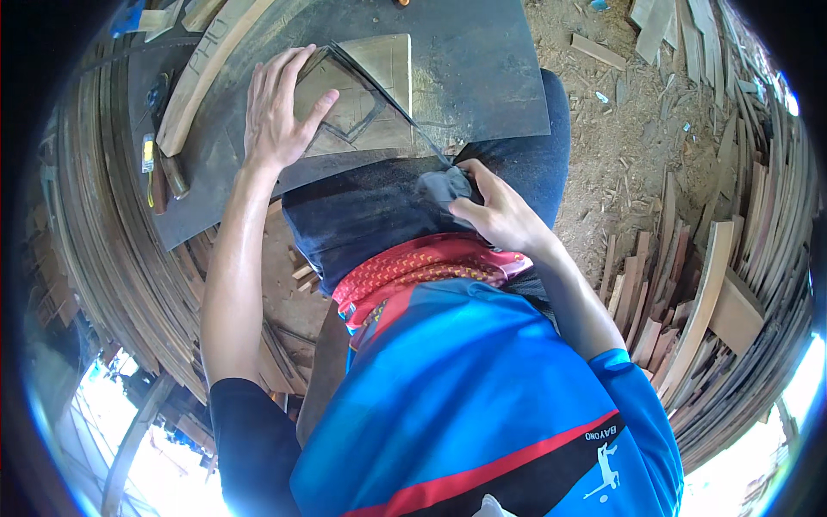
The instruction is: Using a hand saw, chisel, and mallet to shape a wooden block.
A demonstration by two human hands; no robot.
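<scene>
My left hand lies over the left part of a light wooden board, fingers straight and thumb spread apart. Whether its palm presses on the board cannot be made out. Across the board runs a thin dark strip, slanting from near my left fingertips down to my right hand. Closed fingers of that hand grip a bunched grey cloth at the strip's near end, just above my thighs. Dark angular lines show on the board beside my left thumb.
A dark work surface carries the board. At its left lie a curved wooden piece, a small yellow-and-white item and a wooden-handled tool. Stacked wood strips stand left, more timber right. Shavings litter the ground.
</scene>
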